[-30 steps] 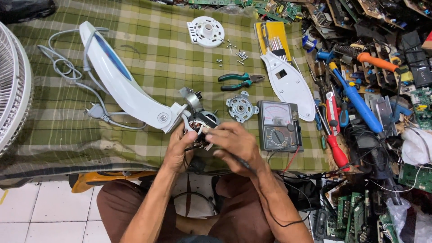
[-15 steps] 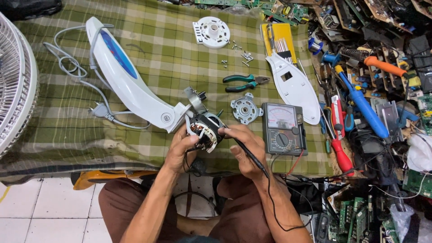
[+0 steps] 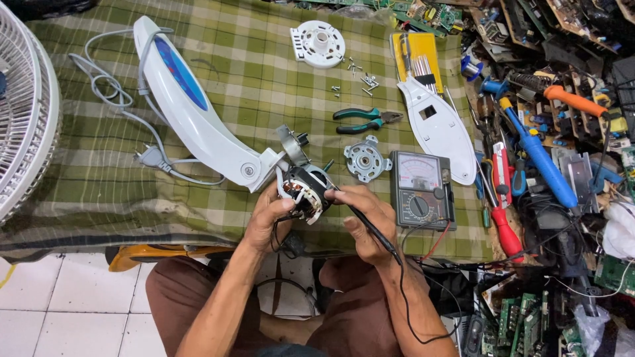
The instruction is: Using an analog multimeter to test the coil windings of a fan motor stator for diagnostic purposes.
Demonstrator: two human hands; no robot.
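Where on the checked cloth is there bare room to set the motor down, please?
Bare cloth lies between the white fan stand and the pliers, and along the near edge below the grey cord. It is crowded right of the multimeter, among tools and boards. The left hand holds the motor; the right hand holds a probe.

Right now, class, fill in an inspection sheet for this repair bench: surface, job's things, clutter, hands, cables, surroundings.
Surface: green checked cloth over the table.
Job's things: fan motor on the white fan neck; black test probe; analogue multimeter.
Clutter: pliers, loose screws, metal bearing plate, white cover, screwdrivers.
Hands: left hand steadies the motor; right hand holds the probe.
Cables: grey mains lead; probe leads trail to the lap.
Surroundings: fan grille, circuit boards, tiled floor.
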